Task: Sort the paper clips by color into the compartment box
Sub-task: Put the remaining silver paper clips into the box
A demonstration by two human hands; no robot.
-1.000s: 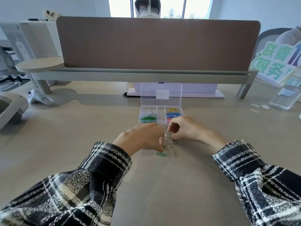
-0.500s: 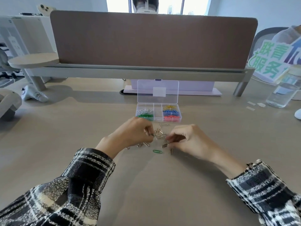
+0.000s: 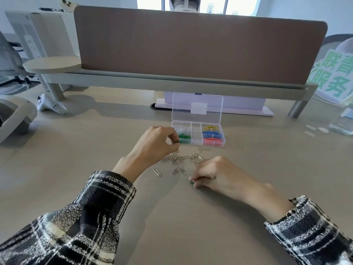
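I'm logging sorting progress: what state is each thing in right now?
Box: open, lid standing upright.
Left hand: pinching green clip at the box's near left corner.
Right hand: pinching second green clip low over the table.
Silver clips: loose on the table, unsorted.

hands (image 3: 153, 144) (image 3: 212, 174): 2 | compartment box (image 3: 196, 133): 1 | green clips (image 3: 176, 141) (image 3: 191, 182) pinched: 2 | loose silver clips (image 3: 175, 158): heap, uncounted
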